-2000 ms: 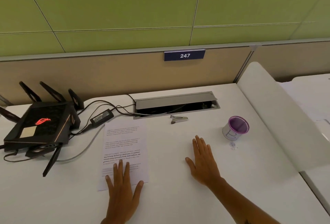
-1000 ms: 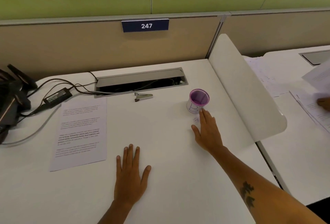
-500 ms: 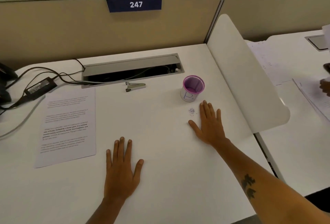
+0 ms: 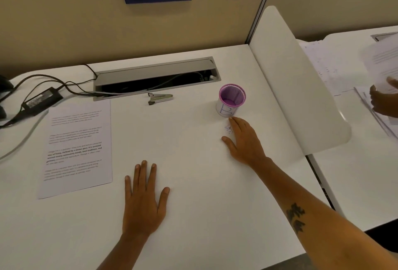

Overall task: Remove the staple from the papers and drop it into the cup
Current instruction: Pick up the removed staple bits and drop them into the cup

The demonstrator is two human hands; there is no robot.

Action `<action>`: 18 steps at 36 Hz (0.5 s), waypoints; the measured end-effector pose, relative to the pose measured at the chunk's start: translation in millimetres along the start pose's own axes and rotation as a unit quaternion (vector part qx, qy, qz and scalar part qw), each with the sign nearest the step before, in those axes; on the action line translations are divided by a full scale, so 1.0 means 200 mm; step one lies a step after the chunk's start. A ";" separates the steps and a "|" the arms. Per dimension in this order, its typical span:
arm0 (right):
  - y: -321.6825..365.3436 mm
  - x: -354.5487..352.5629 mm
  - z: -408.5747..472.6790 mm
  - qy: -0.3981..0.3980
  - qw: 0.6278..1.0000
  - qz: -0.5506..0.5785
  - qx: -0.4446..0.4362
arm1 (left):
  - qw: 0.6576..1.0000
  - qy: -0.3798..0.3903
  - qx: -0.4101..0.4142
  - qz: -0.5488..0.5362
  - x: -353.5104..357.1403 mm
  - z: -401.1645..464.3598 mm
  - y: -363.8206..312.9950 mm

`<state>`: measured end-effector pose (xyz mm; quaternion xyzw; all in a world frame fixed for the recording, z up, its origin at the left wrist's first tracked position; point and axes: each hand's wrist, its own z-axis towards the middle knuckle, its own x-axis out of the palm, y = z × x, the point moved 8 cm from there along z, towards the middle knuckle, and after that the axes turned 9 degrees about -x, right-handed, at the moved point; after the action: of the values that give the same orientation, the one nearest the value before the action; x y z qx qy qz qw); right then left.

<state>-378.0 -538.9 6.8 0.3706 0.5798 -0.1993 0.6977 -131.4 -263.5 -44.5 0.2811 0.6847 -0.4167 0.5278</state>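
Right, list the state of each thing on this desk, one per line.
Printed white papers: flat on desk, untouched.
Metal staple remover: lying unused near the cable tray.
Purple-rimmed white cup: upright, open-topped.
Grey cable tray lid: raised open.
Left hand: flat, empty.
Right hand: flat beside cup, empty.

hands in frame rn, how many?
3. Left hand flat on the desk, near centre. Right hand flat just in front of the cup. Another person's hand on papers at the right edge, partly cropped; more may be out of frame.

Both hands (left (image 4: 143,203), right (image 4: 244,140)) lie flat beside the cup (image 4: 230,100).
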 end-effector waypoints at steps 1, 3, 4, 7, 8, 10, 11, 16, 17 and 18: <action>0.01 0.00 0.01 0.003 1.000 0.001 -0.006 | 1.000 0.000 0.000 0.001 0.00 0.00 0.00; 0.03 0.01 0.02 0.018 1.000 -0.007 -0.025 | 1.000 0.000 0.001 0.003 0.00 0.00 0.00; 0.04 0.02 0.03 0.028 0.999 -0.013 -0.036 | 1.000 0.000 0.001 0.003 0.00 0.00 0.00; 0.07 0.03 0.02 0.035 0.998 -0.013 -0.057 | 1.000 -0.001 0.002 -0.002 0.00 0.00 0.00; 0.08 0.02 0.02 0.029 0.998 -0.012 -0.063 | 1.000 -0.002 0.003 -0.004 0.00 0.00 0.00; 0.09 0.01 0.00 0.014 0.997 -0.014 -0.076 | 1.000 -0.001 0.002 -0.006 0.00 0.00 0.00; 0.09 0.00 -0.02 0.009 0.997 -0.015 -0.080 | 1.000 -0.001 0.002 -0.004 0.00 0.00 0.00; 0.07 -0.03 -0.05 -0.004 0.998 0.007 -0.062 | 1.000 0.000 0.001 -0.003 0.01 0.00 0.01; 0.05 -0.04 -0.06 -0.011 0.999 0.020 -0.047 | 1.000 0.000 0.000 -0.003 0.01 0.00 0.01; 0.04 -0.04 -0.06 -0.018 0.999 0.033 -0.029 | 1.000 0.000 0.000 -0.001 0.01 0.00 0.01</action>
<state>-382.1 -525.7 17.2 0.3654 0.5601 -0.1661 0.7247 -130.3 -263.7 -46.4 0.2804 0.6849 -0.4174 0.5272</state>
